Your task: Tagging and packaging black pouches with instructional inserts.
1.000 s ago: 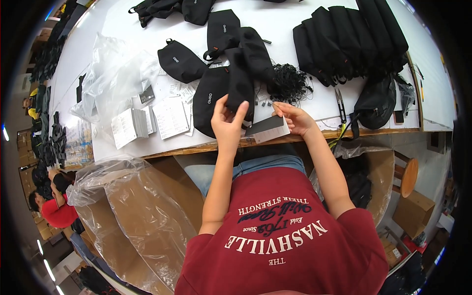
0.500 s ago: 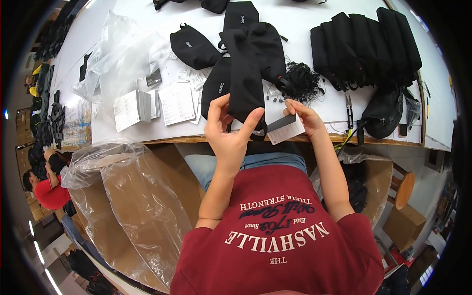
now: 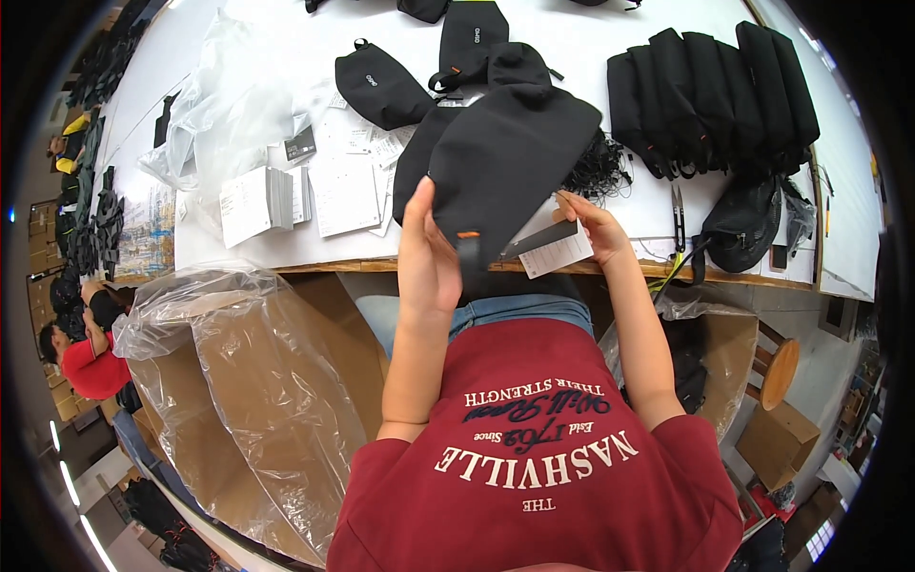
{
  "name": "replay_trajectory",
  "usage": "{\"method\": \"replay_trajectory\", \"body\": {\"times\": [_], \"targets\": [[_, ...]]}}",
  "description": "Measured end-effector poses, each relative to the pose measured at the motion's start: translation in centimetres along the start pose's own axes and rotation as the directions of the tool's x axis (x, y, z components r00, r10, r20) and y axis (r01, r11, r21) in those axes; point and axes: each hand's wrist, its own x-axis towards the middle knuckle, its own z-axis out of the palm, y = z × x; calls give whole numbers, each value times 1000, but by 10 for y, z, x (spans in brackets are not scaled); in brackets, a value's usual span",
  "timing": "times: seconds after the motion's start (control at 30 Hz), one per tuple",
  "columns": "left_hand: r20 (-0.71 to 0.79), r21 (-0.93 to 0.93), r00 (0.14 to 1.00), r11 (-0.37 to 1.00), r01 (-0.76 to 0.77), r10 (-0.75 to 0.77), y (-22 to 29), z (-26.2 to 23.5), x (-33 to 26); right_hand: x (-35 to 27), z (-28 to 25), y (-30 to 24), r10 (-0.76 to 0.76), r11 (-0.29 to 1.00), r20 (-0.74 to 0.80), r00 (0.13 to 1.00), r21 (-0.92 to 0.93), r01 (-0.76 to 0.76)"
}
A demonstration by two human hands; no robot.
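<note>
A black fabric pouch (image 3: 510,157) with a small orange tab is tilted up in front of me at the table's near edge. My left hand (image 3: 429,253) grips its left side, some fingers hidden behind it. My right hand (image 3: 593,229) pinches a white and dark grey hang tag (image 3: 553,255) by its upper edge, beside the pouch's lower right side. More black pouches (image 3: 381,84) lie beyond and under the held one. A tangle of thin black tag strings (image 3: 602,170) shows partly behind its right side.
Stacked white tags (image 3: 257,205) and a clear plastic bag (image 3: 224,105) lie on the left of the white table. To the right stand a row of black pouches (image 3: 710,100), scissors (image 3: 678,219) and a black bag (image 3: 739,224). Plastic-lined cartons (image 3: 257,381) stand below the edge.
The pouch has turned from a narrow edge-on view to its broad flat side, now covering part of the strings. My left hand's thumb has shifted left; the right hand still holds the tag.
</note>
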Motion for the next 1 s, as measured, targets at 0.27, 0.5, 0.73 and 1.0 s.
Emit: {"method": "replay_trajectory", "body": {"times": [0.27,0.5,0.73,1.0], "targets": [[90,-370,955,880,297,-284,-2,-24,14,-1,-6,1,-20,998,-30,999,-52,19],[-86,369,996,930,3,31,-14,-51,10,0,-4,2,-14,996,43,999,-84,18],[163,775,885,498,-389,437,-36,-70,-13,-1,-7,3,-41,990,-26,999,-139,37],[359,923,825,-36,-383,436,-41,-98,-27,-4,-8,3,-54,986,-5,999,-159,53]]}}
